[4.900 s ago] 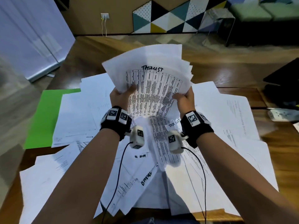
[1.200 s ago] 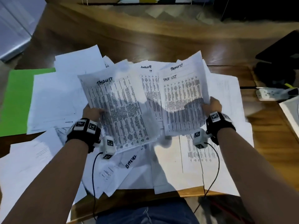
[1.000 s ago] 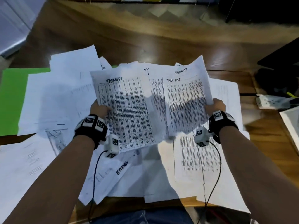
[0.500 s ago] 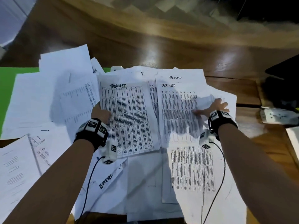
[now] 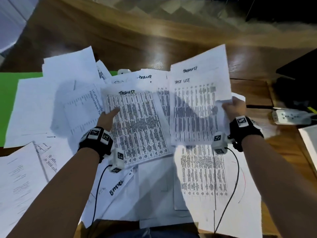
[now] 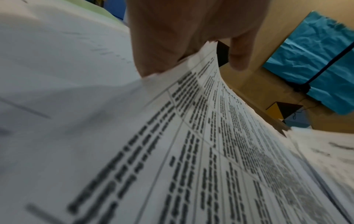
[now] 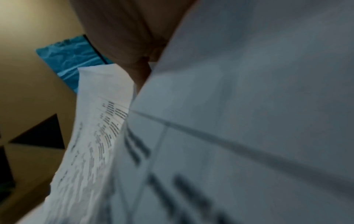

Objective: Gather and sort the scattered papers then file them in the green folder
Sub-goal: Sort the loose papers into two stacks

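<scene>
Fanning papers [image 5: 197, 107] between both grips

Loose papers [image 5: 154, 194] blanket near table; bare wood [image 5: 137, 45] beyond; power strip [image 5: 291, 115] right.

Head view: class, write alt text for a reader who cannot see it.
A person's left hand and right hand each hold printed task-list sheets above a wooden table strewn with loose white papers. A green folder lies at the far left, partly under the papers; a white power strip sits right.
</scene>
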